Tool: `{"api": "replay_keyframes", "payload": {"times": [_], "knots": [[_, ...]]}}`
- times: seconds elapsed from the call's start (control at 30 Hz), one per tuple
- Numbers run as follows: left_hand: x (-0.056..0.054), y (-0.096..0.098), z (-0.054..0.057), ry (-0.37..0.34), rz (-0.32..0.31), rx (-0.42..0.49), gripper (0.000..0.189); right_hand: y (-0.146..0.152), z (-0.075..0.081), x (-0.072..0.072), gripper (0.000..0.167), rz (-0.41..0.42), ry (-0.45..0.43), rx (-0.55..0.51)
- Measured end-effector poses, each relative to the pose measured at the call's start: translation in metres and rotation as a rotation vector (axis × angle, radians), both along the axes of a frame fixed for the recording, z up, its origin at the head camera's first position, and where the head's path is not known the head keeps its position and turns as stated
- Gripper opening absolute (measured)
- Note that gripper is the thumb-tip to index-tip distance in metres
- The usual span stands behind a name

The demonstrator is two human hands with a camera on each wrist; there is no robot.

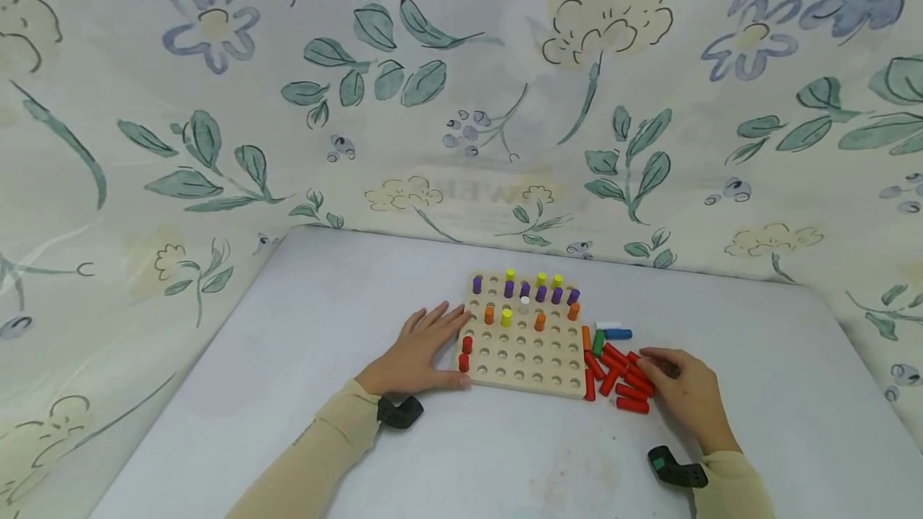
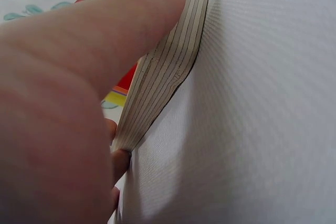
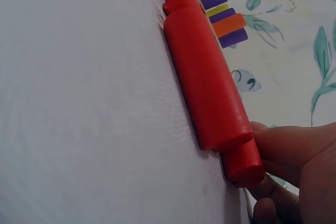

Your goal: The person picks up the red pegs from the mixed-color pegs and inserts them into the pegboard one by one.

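Left hand (image 1: 418,351) splayed, right hand (image 1: 690,393) curled, both forearms (image 1: 312,448) outstretched

Pegs in the pale tan pegboard (image 1: 528,367) are purple (image 1: 542,293), yellow (image 1: 507,317), orange (image 1: 489,315), white (image 1: 525,305) and, at its lower left, red (image 1: 464,363). Striped layers mark its edge. Right of centre, the loose pegs (image 1: 632,404) are mostly red, plus green, blue, orange and white. The table (image 1: 324,287) is white; the sleeves (image 1: 317,447), beige. Across the top, an off-white backdrop (image 1: 404,134) bears blue-violet flowers, yellowish blossoms and green leaves.
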State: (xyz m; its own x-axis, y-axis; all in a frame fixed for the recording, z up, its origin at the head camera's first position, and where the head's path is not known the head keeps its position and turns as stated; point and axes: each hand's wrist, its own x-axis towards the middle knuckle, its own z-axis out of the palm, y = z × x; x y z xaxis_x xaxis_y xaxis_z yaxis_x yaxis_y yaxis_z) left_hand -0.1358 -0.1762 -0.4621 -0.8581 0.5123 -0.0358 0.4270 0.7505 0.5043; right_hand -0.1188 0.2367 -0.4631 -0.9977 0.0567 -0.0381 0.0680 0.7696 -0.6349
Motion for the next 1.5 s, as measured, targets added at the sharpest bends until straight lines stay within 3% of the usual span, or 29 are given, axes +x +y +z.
{"api": "replay_keyframes", "payload": {"times": [0.4,0.73,0.83,1.07,1.5], "knots": [[-0.0002,-0.0011,-0.0027,0.007,-0.003,0.006,0.104,0.0,-0.0006,0.0004,0.037,0.016,-0.022,0.017],[0.0006,-0.0002,-0.0016,-0.005,-0.006,0.011,0.103,0.0007,-0.0037,0.0055,0.035,0.089,0.07,0.042],[0.0005,0.0002,-0.0019,-0.003,-0.009,0.009,0.104,0.0016,-0.0047,0.0073,0.035,0.089,0.089,0.028],[-0.001,-0.0003,-0.0044,0.009,-0.014,0.001,0.104,-0.0001,-0.0041,0.0084,0.04,0.032,0.024,-0.034],[-0.0017,-0.0012,-0.004,0.016,-0.006,-0.007,0.104,-0.0037,-0.0035,0.0056,0.034,-0.019,0.23,-0.02]]}}
